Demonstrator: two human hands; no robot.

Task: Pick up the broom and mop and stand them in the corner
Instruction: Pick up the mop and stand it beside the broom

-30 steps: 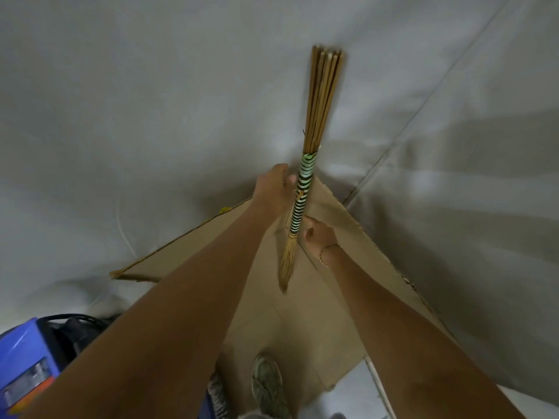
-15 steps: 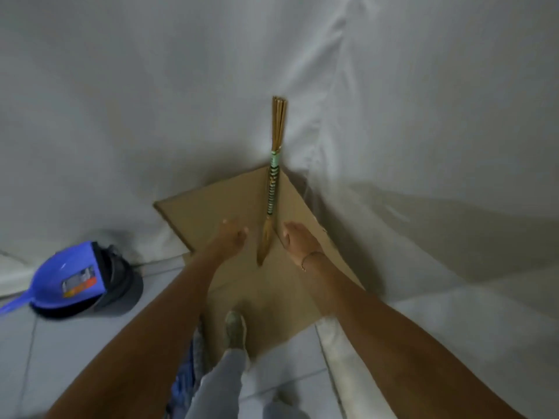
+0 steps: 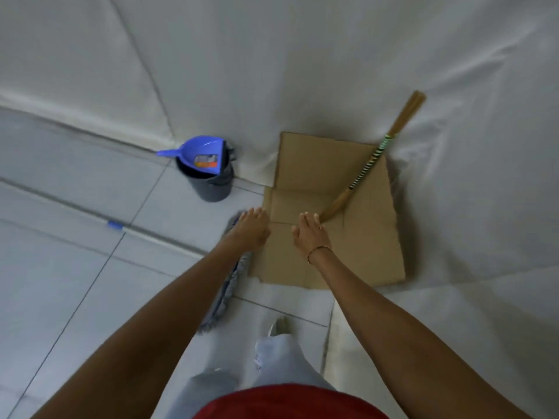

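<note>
The broom (image 3: pixel 367 166), a bundle of thin brown sticks with a green and black striped binding, leans in the white-draped corner with its lower end on a flat cardboard sheet (image 3: pixel 305 182). A grey-blue mop head (image 3: pixel 233 279) lies on the tiled floor beside the cardboard's left edge, partly hidden under my left forearm. My left hand (image 3: pixel 251 226) hovers above the mop head with fingers apart, holding nothing. My right hand (image 3: pixel 308 234) is open over the cardboard, its fingertips just short of the broom's lower end.
A dark grey bucket (image 3: pixel 211 184) holding a blue dustpan (image 3: pixel 196 154) stands on the floor left of the cardboard, against the white cloth-covered wall. My shoe (image 3: pixel 279 325) and trouser legs are below the cardboard.
Both hands let go of the broom and drew back; it now leans in the corner on its own. The view pulled back and down, and the mop head came into sight.
</note>
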